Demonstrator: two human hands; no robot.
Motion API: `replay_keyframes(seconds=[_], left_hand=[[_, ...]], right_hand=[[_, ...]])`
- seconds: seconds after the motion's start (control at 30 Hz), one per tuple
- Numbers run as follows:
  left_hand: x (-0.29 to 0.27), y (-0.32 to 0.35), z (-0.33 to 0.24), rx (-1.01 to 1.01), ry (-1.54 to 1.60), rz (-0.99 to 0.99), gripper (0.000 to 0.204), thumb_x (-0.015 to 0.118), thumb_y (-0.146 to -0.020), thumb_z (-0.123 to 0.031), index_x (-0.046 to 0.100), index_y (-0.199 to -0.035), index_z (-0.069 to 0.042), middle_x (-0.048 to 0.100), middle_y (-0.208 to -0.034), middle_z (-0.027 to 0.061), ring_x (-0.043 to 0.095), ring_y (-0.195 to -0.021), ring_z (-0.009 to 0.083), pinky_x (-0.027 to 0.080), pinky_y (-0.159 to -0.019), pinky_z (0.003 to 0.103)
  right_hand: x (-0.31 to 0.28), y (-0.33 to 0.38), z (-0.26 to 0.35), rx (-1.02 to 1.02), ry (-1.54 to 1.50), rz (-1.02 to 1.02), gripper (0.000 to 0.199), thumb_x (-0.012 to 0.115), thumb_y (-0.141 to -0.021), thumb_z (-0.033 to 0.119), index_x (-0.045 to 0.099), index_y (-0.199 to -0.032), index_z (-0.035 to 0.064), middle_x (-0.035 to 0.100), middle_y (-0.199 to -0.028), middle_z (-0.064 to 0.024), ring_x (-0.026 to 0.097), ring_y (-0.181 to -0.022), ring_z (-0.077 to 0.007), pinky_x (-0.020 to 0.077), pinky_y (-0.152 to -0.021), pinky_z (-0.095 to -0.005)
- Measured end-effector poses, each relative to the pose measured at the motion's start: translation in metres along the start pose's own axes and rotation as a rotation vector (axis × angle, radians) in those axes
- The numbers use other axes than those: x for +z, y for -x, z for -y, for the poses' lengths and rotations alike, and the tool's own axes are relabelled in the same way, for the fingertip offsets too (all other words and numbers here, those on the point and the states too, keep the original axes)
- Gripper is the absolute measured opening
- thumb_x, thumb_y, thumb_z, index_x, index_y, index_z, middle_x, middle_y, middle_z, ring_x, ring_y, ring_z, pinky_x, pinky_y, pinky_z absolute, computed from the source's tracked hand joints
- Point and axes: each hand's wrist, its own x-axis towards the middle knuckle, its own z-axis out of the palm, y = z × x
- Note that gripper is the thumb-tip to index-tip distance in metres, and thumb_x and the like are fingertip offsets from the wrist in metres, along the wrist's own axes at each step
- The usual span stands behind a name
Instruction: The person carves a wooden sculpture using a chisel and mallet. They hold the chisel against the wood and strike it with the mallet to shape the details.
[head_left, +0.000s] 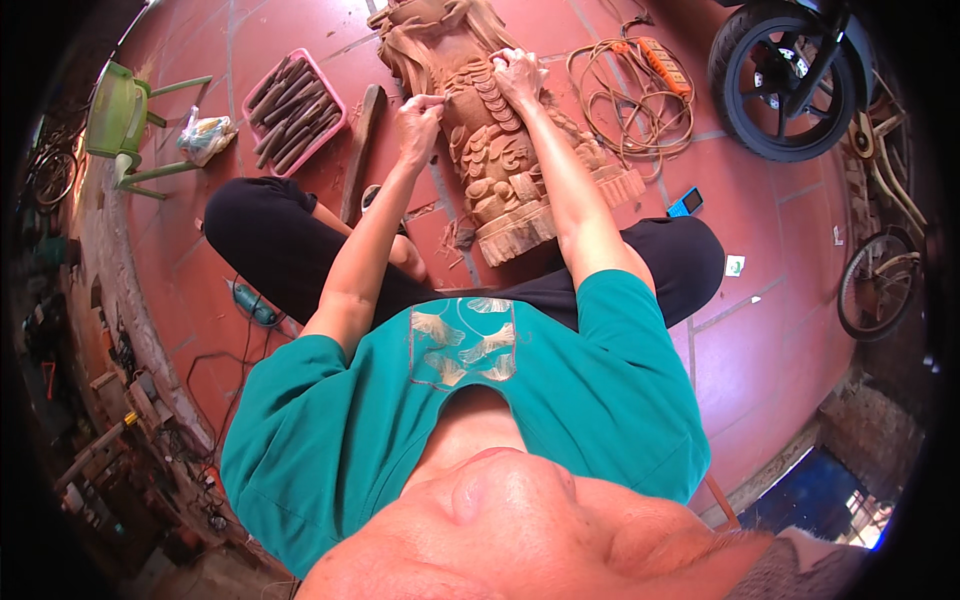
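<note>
Both our grips rest on one carved wooden statue [490, 130] lying on the red tiled floor [760, 340]: left hand [418, 120] pinched closed, right hand [520, 75] curled over rounded, scale-like reliefs.

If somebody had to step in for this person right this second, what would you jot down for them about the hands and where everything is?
Left hand: fingers pinched against the left side of the wooden carving; whether it holds a small tool cannot be told.
Right hand: resting on the carving's upper part, over the round scale-like pieces.
The carving lies on the red tile floor between the legs.
Pink tray of chisels is to the left; a blue phone lies to the right.
Much relief is already cut; how much remains cannot be judged.
</note>
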Motion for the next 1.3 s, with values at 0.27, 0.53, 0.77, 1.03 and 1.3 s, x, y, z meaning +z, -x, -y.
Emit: replay_keyframes(seconds=[0.27,0.53,0.77,1.03,1.3], left_hand=[[0.020,0.030,-0.007,0.158,-0.184,0.261,0.013,0.067,-0.077,0.000,0.074,-0.087,-0.004,0.068,-0.081,0.0096,0.064,-0.074,0.0177,0.051,-0.069,0.031],[0.015,0.011,0.004,0.234,-0.148,-0.067,0.010,0.065,-0.080,0.000,0.072,-0.087,-0.003,0.069,-0.083,0.0103,0.064,-0.075,0.0181,0.051,-0.068,0.030],[0.015,0.024,-0.003,0.023,-0.024,0.233,0.013,0.065,-0.078,-0.001,0.074,-0.088,-0.004,0.071,-0.086,0.0111,0.067,-0.078,0.0178,0.052,-0.072,0.030],[0.022,0.018,-0.008,0.320,-0.173,-0.010,0.009,0.066,-0.079,-0.003,0.070,-0.087,-0.001,0.066,-0.086,0.0134,0.066,-0.080,0.0252,0.051,-0.072,0.034],[0.015,0.012,-0.015,0.031,0.080,0.164,0.013,0.067,-0.078,-0.001,0.073,-0.089,-0.005,0.070,-0.081,0.0114,0.067,-0.075,0.0190,0.052,-0.069,0.033]], right_hand=[[0.000,0.002,-0.006,0.011,0.022,0.005,0.020,0.056,-0.085,0.031,0.074,-0.090,0.0254,0.069,-0.107,-0.0012,0.054,-0.112,-0.0271,0.0339,-0.097,-0.0572],[0.001,0.000,-0.002,-0.019,0.021,-0.008,0.019,0.056,-0.085,0.033,0.074,-0.090,0.0271,0.069,-0.104,-0.0008,0.056,-0.110,-0.0263,0.0350,-0.094,-0.0577],[-0.002,0.004,-0.003,0.016,0.032,0.009,0.020,0.056,-0.085,0.034,0.074,-0.092,0.0275,0.069,-0.106,-0.0014,0.055,-0.111,-0.0271,0.0351,-0.095,-0.0576],[0.002,0.000,-0.001,-0.024,0.024,-0.013,0.022,0.055,-0.084,0.031,0.074,-0.092,0.0264,0.068,-0.106,-0.0023,0.055,-0.111,-0.0288,0.0349,-0.095,-0.0578],[0.003,0.003,-0.008,-0.028,0.011,-0.035,0.022,0.054,-0.084,0.030,0.074,-0.091,0.0263,0.069,-0.105,-0.0028,0.055,-0.111,-0.0280,0.0342,-0.095,-0.0572]])
